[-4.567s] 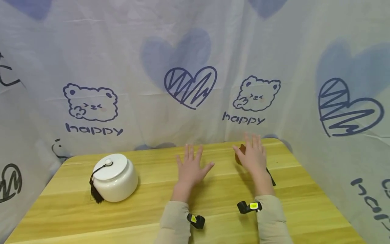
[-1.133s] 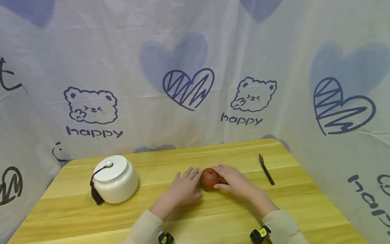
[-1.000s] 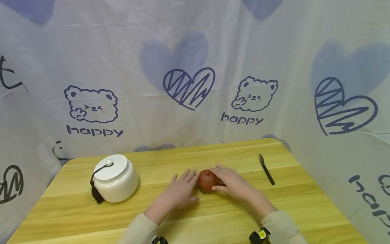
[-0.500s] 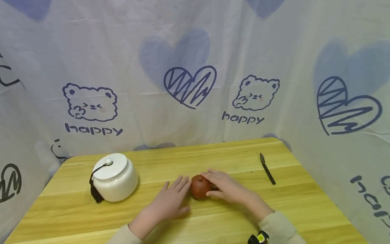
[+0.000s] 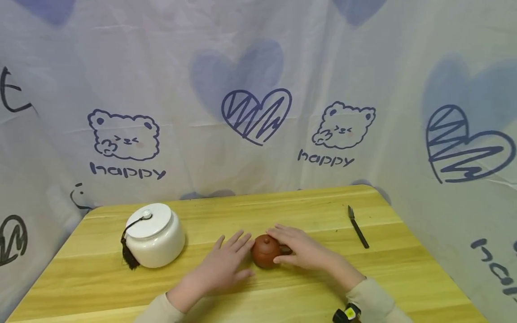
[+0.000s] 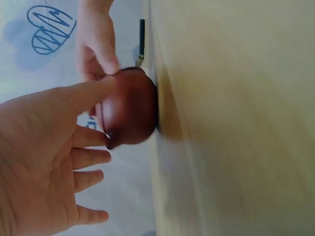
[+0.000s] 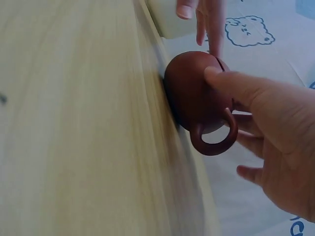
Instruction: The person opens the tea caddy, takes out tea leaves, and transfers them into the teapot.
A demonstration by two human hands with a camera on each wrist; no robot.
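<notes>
A small reddish-brown teapot [image 5: 264,253] with a knobbed lid stands upright on the wooden table [image 5: 299,296]. My right hand [image 5: 300,249] holds its handle side. In the right wrist view the thumb [image 7: 236,86] presses the teapot body, other fingers lie behind it, and the looped handle [image 7: 215,145] is uncovered. My left hand [image 5: 218,269] is on the teapot's other side, fingers straight and spread. Its fingertips are at the spout side in the left wrist view; whether they touch is hard to tell.
A white lidded jar [image 5: 155,244] with a black tassel [image 5: 130,255] stands on the left of the table. A thin black-handled pointed tool [image 5: 358,231] lies at the right. A white printed cloth [image 5: 194,148] hangs behind the table.
From the table's far right the teapot came to the middle, then slid a little left and nearer me. Both hands moved along with it. The jar and the pointed tool stayed put.
</notes>
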